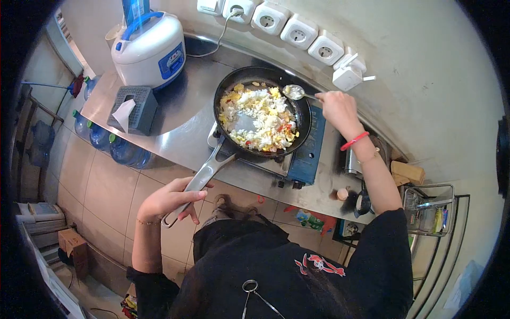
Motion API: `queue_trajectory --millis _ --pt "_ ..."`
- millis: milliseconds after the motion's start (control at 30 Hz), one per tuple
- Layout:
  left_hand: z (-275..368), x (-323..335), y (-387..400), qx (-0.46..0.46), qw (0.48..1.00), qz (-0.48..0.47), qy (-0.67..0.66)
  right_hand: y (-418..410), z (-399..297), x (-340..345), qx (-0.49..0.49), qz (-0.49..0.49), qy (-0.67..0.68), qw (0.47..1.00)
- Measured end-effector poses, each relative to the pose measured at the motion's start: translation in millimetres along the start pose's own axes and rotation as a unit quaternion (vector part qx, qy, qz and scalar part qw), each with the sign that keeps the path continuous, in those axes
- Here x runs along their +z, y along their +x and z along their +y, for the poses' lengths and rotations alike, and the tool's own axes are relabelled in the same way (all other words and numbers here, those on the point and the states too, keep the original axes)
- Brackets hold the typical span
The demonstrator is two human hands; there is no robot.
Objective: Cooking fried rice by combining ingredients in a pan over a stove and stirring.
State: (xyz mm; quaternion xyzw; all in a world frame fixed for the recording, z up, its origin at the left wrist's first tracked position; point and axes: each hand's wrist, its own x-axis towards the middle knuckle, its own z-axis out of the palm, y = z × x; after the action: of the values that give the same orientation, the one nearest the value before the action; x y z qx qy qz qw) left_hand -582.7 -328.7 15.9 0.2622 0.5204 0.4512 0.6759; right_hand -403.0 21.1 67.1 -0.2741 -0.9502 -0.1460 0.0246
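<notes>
A black frying pan rests on a portable gas stove with a blue front panel. In it lies fried rice with yellow egg pieces and small red bits, spread in a rough ring around a barer patch. My left hand is at the pan's metal handle, its thumb over the top and some fingers spread below. Pinched in my right hand is a metal spoon, its bowl over the pan's upper right edge with some rice in it.
A white rice cooker and a grey tissue box stand left on the steel counter. Wall sockets line the back. Water bottles stand below the counter's left edge. At the right hangs a wire basket.
</notes>
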Motion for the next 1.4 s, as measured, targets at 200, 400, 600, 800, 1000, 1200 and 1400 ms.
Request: queue_trajectory --millis 200,400,600,800,1000,1200,1400 --pt "0.6 0.6 -0.5 -0.006 1.000 -0.001 0.002 -9.0 -26.9 25.8 -0.121 0.089 0.135 0.979" --pt "-2.3 1.0 -1.4 -0.001 1.000 0.005 -0.005 -37.6 -13.4 3.1 -0.104 0.126 0.092 0.982" --pt "-13.6 -6.6 -1.1 0.061 0.998 0.008 -0.023 -43.4 -7.0 32.8 0.049 -0.027 0.324 0.944" --pt "-25.9 -14.0 -8.5 0.070 0.995 -0.034 -0.056 -56.7 -1.0 44.1 0.091 -0.019 0.364 0.927" --pt "-20.6 -14.0 -6.3 0.039 0.998 -0.041 -0.019 -67.5 -1.1 50.9 0.108 0.016 0.367 0.924" --pt "-22.5 -10.8 -9.2 0.032 0.999 0.013 0.005 -129.5 -28.7 28.3 0.280 0.262 0.461 0.801" --pt "-11.8 -6.7 -6.9 0.026 0.999 -0.019 -0.006 -230.3 -125.4 97.3 0.517 0.198 0.770 0.319"
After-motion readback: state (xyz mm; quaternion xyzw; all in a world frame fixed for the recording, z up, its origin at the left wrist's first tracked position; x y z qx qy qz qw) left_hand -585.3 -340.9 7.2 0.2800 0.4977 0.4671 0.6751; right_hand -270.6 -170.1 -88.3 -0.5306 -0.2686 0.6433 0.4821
